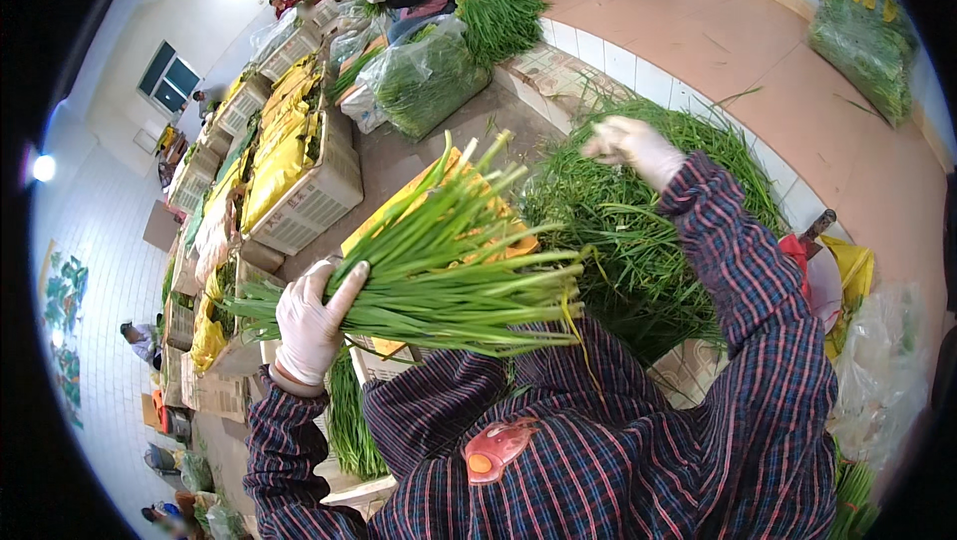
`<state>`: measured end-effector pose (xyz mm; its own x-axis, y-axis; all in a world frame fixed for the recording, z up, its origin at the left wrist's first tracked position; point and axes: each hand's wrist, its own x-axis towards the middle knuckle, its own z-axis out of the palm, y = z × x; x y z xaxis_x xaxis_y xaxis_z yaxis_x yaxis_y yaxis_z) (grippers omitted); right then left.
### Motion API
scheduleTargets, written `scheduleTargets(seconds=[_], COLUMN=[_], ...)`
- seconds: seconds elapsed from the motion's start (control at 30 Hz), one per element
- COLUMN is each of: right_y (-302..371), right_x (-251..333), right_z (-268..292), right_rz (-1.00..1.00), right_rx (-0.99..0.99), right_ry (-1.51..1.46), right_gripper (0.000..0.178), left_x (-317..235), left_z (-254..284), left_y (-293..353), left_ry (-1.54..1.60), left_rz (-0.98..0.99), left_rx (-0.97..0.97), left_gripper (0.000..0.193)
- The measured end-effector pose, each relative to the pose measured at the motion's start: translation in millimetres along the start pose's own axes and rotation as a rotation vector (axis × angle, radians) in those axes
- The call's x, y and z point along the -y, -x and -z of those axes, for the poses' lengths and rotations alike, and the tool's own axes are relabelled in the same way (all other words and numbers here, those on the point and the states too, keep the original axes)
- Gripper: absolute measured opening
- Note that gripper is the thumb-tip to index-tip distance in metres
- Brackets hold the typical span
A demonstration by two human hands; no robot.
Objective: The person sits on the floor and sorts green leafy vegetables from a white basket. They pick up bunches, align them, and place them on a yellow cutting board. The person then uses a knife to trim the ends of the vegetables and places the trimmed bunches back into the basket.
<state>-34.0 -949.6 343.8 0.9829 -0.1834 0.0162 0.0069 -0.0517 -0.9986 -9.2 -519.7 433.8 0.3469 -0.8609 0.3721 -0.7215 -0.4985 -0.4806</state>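
Head cam: L gloved hand (309,326) clamped round chive bunch (469,291), mid-view, in front of striped smock (608,470). R gloved hand (643,151) over loose greens heap (638,236), fingers curled, blurry; can't tell if pinching anything. White crates (317,203) w/ yellow covers (274,171), L.

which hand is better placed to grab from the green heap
Probably the right white-gloved hand: it looks free, near the loose green leafy heap, while the left white-gloved hand holds a long green stalk bundle.
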Motion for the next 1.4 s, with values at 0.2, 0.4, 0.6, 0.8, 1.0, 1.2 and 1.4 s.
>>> scheduleTargets(seconds=[0.2, 0.4, 0.6, 0.8, 1.0, 1.2, 1.4], right_y=[64, 84, 89, 68, 61, 54, 33], right_x=[-58, -41, -35, -56, -81, -72, -30], right_z=[-2, -80, -116, -118, -84, 16, -45], right_rz=[-0.2, -0.073, -0.351, -0.598, 0.015, -0.615, 0.06], right_rx=[0.471, 0.544, 0.264, 0.209, 0.013, 0.019, 0.519], right_ry=[-0.217, -0.639, -0.493, -0.504, 0.57, 1.504, 0.056], right_gripper=[0.06, 0.065, 0.045, 0.023, 0.025, 0.06, 0.062], left_x=[8, 7, 3, -5, -4, 4, -4], left_z=[-16, -13, -20, -18, -22, -25, -26], left_y=[0, -9, -11, -15, -12, -4, -11], left_ry=[-0.019, -0.116, -0.149, -0.146, -0.142, -0.118, -0.043], left_rz=[0.035, 0.002, 0.043, 0.03, 0.084, 0.136, 0.103], left_rx=[-0.018, 0.015, 0.042, 0.098, 0.1, 0.054, 0.053], left_gripper=[0.061, 0.061, 0.062, 0.063, 0.066, 0.067, 0.07])
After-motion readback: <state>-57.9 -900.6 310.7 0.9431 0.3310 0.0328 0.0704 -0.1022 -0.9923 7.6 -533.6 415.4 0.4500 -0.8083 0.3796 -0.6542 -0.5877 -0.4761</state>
